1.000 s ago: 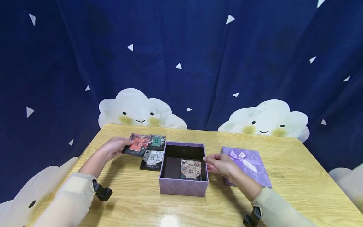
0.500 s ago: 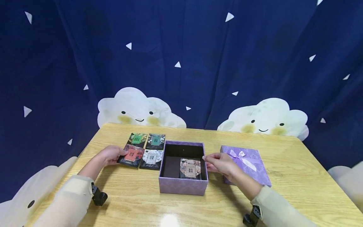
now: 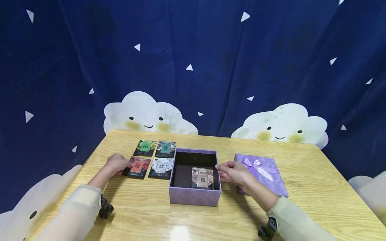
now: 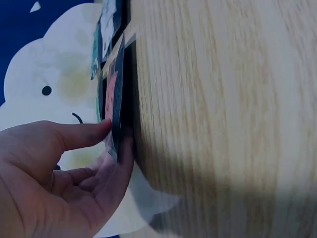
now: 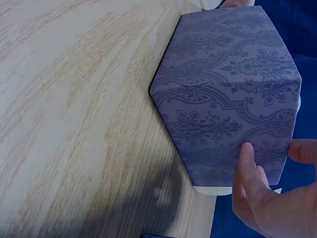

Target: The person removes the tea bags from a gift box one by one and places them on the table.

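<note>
My left hand [image 3: 117,163] pinches the left edge of a red-labelled black sachet [image 3: 140,166], thumb on top and fingers beneath. In the left wrist view that sachet [image 4: 117,94] is seen nearly edge-on, close to the tabletop. Beside it lies a white-labelled sachet [image 3: 162,167]; behind are a green-labelled sachet [image 3: 146,147] and a teal-labelled one [image 3: 166,148]. My right hand [image 3: 236,174] holds the right wall of the open purple box [image 3: 194,196], thumb at the rim and fingers against the patterned outside [image 5: 218,119]. A beige-labelled sachet [image 3: 202,178] lies inside the box on its right side.
A purple lid [image 3: 265,174] with a ribbon bow lies right of the box, partly behind my right hand. All this is on a wooden table [image 3: 144,207]. Behind the table hangs a dark blue curtain [image 3: 169,60] with clouds and triangles.
My left hand has brought the red-labelled sachet toward me and slightly left, from over the green-labelled sachet to the spot in front of it. The right hand keeps its place on the box.
</note>
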Tool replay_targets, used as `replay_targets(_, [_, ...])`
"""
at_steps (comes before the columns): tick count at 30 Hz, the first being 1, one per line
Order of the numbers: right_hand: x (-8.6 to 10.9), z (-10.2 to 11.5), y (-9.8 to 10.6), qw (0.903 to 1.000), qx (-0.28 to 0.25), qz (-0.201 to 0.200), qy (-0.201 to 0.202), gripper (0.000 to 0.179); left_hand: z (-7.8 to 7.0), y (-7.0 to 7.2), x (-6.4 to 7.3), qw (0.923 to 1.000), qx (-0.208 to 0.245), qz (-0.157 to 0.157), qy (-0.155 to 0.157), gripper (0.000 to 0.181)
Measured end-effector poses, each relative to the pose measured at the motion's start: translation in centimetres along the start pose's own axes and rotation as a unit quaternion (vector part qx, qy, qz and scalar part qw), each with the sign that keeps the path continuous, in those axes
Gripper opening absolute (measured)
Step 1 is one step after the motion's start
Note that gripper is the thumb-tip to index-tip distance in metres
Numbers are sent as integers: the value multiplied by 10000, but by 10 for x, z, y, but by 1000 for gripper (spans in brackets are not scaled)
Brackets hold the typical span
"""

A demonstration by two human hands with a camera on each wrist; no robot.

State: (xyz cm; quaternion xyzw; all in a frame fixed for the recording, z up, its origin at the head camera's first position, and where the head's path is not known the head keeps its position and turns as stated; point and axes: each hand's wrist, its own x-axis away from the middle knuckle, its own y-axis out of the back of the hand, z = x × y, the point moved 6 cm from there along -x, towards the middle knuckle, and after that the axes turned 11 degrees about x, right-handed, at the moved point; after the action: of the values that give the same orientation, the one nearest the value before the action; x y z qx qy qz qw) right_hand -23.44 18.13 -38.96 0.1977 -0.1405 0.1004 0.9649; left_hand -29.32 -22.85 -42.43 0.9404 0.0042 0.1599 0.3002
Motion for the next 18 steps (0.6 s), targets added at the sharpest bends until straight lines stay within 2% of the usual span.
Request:
replay_targets(2, [0,0,0,10000,9,0,-12,32,-7,2,3,9972,-652,-236,-295,24])
replay_targets(4, [1,0,0,10000,10,-2,-19,33,-13,1,7,9920,-1103,-352,-498,29])
replay_targets(7, [1,0,0,10000,10,-5,-32,34,-18,0,11,9867,-1469,-476,-516,27])
replay_targets(13, [1,0,-1,10000,-16,-2,-48,35,-20,-1,15,9865,-1538,-536,-147,16])
replay_targets(18, [2,0,-1,10000,30,-18,-29,37,-20,-3,14,9871,-1488,-583,-122,16])
